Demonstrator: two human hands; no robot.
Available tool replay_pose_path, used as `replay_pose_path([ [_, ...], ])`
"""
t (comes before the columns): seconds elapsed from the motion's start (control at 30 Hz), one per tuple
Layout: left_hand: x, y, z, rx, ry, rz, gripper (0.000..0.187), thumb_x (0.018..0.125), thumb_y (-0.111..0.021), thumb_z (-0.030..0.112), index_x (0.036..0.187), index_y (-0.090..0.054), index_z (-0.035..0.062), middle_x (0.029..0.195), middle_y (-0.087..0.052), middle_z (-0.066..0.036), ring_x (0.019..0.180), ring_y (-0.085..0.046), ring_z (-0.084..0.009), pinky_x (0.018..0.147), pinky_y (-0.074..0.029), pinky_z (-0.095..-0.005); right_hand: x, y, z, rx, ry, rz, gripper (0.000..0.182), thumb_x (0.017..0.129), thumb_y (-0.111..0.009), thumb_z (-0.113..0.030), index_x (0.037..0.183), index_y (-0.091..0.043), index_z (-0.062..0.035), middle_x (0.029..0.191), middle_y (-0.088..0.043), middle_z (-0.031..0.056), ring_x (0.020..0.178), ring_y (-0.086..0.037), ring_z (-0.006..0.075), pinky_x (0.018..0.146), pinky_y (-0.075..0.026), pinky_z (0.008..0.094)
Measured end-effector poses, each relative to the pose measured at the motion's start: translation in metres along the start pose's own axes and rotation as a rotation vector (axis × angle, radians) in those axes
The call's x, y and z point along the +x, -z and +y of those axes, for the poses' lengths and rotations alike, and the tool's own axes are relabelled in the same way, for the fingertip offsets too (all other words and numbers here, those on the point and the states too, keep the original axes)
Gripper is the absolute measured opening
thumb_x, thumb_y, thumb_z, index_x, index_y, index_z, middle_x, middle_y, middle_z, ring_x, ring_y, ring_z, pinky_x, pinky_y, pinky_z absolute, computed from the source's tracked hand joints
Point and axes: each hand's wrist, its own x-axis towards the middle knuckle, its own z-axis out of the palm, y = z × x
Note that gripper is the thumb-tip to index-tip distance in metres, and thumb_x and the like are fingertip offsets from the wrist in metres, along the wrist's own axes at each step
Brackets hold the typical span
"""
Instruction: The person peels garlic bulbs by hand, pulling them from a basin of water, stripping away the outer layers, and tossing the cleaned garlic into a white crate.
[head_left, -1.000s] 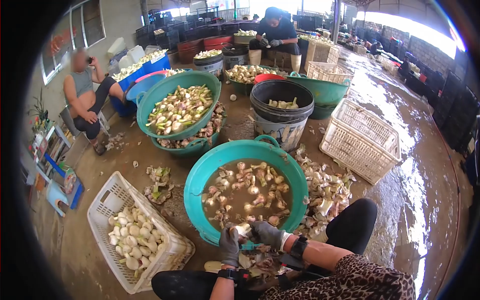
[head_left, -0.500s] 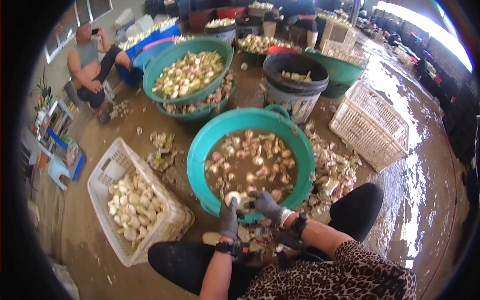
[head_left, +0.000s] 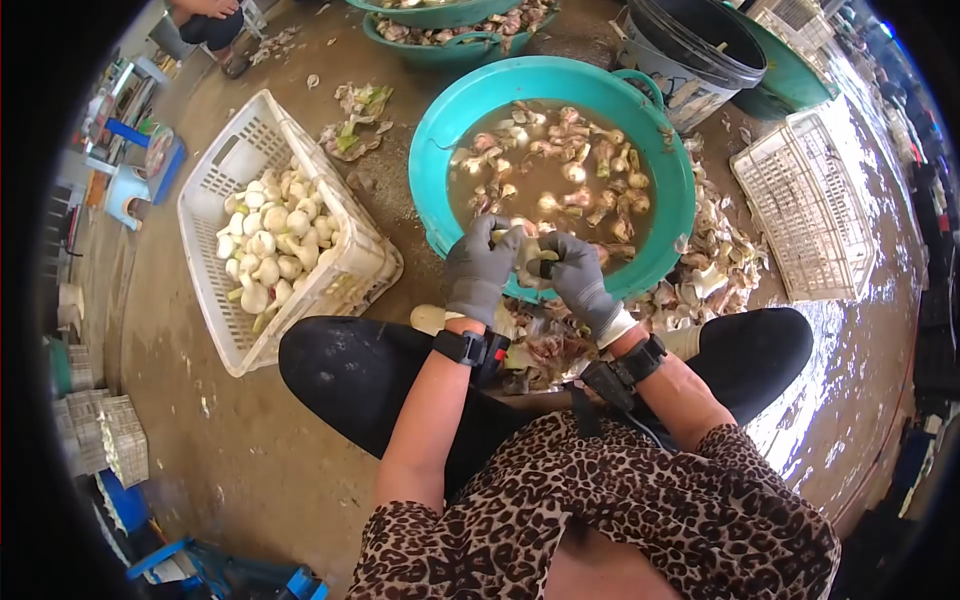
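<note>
My left hand (head_left: 482,268), in a grey glove, is closed around a pale garlic bulb (head_left: 529,262) held over the near rim of a teal tub (head_left: 432,140). Pinching at the same bulb from the other side is my right hand (head_left: 578,278), gloved too. The fingers partly hide the bulb. Beyond them, many garlic bulbs (head_left: 574,172) with skins and stems float in the tub's brown water. To the left stands a white plastic crate (head_left: 222,160), tilted in view, holding peeled white garlic bulbs (head_left: 262,243).
Shed garlic skins (head_left: 712,275) lie along the tub's right side and below my hands. At the right is another white crate (head_left: 808,210). A dark bucket (head_left: 690,60) and stacked green tubs (head_left: 450,45) stand behind. A seated person's leg (head_left: 222,45) shows at upper left.
My view has tilted downward, so the tub and crates sit higher in the picture. Both hands stay together at the tub's near rim, and the bulb between them is now more covered by fingers.
</note>
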Motion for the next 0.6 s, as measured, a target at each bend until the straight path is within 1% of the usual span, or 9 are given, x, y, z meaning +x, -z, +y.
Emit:
replay_pose_path([
  [0.07,0.005,-0.008,-0.020,0.051,-0.071,0.045,0.029,0.073,-0.061,0.036,0.081,-0.059,0.0090,0.068,-0.057,-0.013,0.060,-0.055,-0.0217,0.057,-0.043,-0.0310,0.000,0.006,-0.010,0.411,-0.396,0.013,0.017,0.072,-0.044,0.008,0.085,-0.054,0.0040,0.076,-0.057,0.0066,0.070,-0.057,0.0130,0.060,-0.047,0.0235],
  [0.1,0.004,-0.010,-0.025,-0.096,-0.049,-0.010,0.023,0.076,-0.060,0.028,0.084,-0.058,0.0066,0.068,-0.058,-0.008,0.059,-0.054,-0.0173,0.057,-0.044,-0.0286,0.007,0.018,-0.001,0.484,-0.445,-0.027,0.023,0.073,-0.038,0.008,0.091,-0.052,0.0052,0.079,-0.058,0.0092,0.072,-0.057,0.0154,0.064,-0.048,0.0241],
  [0.13,0.004,-0.009,-0.025,-0.095,-0.045,-0.010,0.023,0.076,-0.060,0.028,0.084,-0.058,0.0066,0.068,-0.058,-0.008,0.059,-0.054,-0.0173,0.057,-0.044,-0.0286,0.001,0.026,-0.018,0.224,-0.254,-0.192,0.021,0.075,-0.041,0.005,0.093,-0.050,0.0059,0.082,-0.059,0.0100,0.073,-0.058,0.0170,0.066,-0.048,0.0251],
  [0.23,0.004,-0.006,-0.014,-0.659,0.051,-0.155,0.014,0.082,-0.055,0.016,0.086,-0.057,0.0028,0.071,-0.057,0.001,0.058,-0.050,-0.0055,0.051,-0.042,-0.0193,0.003,0.042,-0.009,0.693,-0.272,-0.291,0.019,0.078,-0.047,-0.001,0.095,-0.050,0.0048,0.087,-0.058,0.0113,0.076,-0.058,0.0190,0.067,-0.049,0.0284],
  [0.33,0.002,0.002,-0.004,-0.784,0.085,-0.269,0.014,0.082,-0.056,0.016,0.088,-0.057,0.0038,0.072,-0.057,0.000,0.057,-0.049,-0.0032,0.049,-0.040,-0.0163,-0.007,0.045,-0.028,1.011,-0.295,-0.199,0.021,0.076,-0.047,0.002,0.096,-0.050,0.0036,0.092,-0.057,0.0112,0.080,-0.057,0.0178,0.070,-0.048,0.0281],
  [0.37,0.004,0.001,-0.008,-0.808,0.009,-0.253,0.015,0.081,-0.057,0.017,0.090,-0.057,0.0042,0.073,-0.058,0.001,0.055,-0.048,-0.0022,0.046,-0.039,-0.0153,-0.007,0.048,-0.025,0.857,-0.136,-0.232,0.023,0.075,-0.051,0.002,0.097,-0.051,0.0025,0.095,-0.057,0.0100,0.084,-0.056,0.0156,0.073,-0.047,0.0266],
  [0.4,0.002,0.001,-0.011,-0.808,0.022,-0.252,0.015,0.081,-0.057,0.017,0.090,-0.057,0.0042,0.073,-0.058,0.001,0.055,-0.048,-0.0022,0.046,-0.039,-0.0153,-0.011,0.055,-0.028,0.165,0.091,-0.167,0.026,0.074,-0.055,-0.002,0.100,-0.050,0.0013,0.095,-0.057,0.0081,0.085,-0.056,0.0139,0.074,-0.047,0.0258],
  [0.5,0.005,0.002,-0.014,-0.881,0.015,-0.345,0.017,0.083,-0.054,0.019,0.092,-0.055,0.0052,0.078,-0.059,-0.001,0.053,-0.050,-0.0050,0.045,-0.040,-0.0171,-0.015,0.060,-0.027,0.085,0.000,-0.115,0.027,0.074,-0.057,-0.003,0.100,-0.048,0.0005,0.095,-0.057,0.0057,0.084,-0.055,0.0108,0.076,-0.045,0.0240],
  [0.6,0.006,-0.003,-0.022,-1.086,0.134,-0.357,0.018,0.080,-0.058,0.020,0.090,-0.057,0.0048,0.077,-0.060,-0.001,0.049,-0.049,-0.0051,0.044,-0.041,-0.0173,-0.022,0.061,-0.036,0.315,0.037,-0.070,0.028,0.076,-0.056,-0.006,0.101,-0.047,0.0000,0.096,-0.056,0.0041,0.084,-0.054,0.0095,0.079,-0.044,0.0225],
])
